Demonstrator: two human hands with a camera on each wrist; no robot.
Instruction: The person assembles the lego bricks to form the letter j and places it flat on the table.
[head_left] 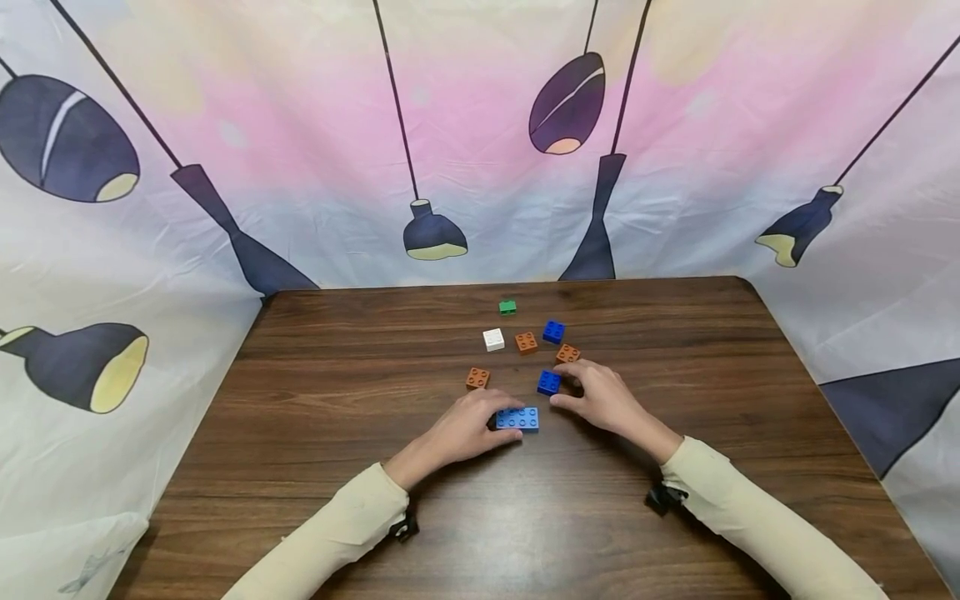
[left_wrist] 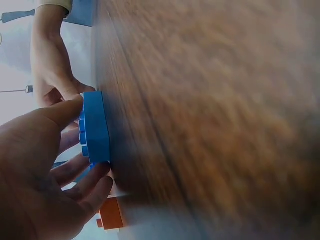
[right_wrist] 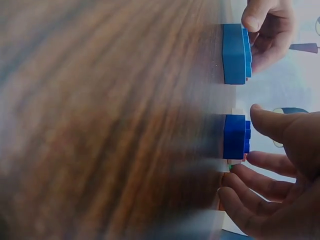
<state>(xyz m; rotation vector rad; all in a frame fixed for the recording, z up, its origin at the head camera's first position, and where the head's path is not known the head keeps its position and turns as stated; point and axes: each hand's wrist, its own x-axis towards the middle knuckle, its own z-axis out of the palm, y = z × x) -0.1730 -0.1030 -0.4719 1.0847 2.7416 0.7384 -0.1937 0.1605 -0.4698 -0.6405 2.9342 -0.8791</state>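
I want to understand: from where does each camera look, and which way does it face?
Head: worn on the head, facing forward and down at the tabletop and bricks; left hand, right hand and sleeves show.
Left wrist: on that wrist, facing past the left hand to the light-blue brick; the right hand shows beyond.
Right wrist: on that wrist, facing past the right hand to a dark-blue brick; the left hand shows beyond.
Shared: both wrist views show the light-blue brick and both hands.

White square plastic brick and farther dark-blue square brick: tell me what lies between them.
An orange-brown square plastic brick lies there, in the head view.
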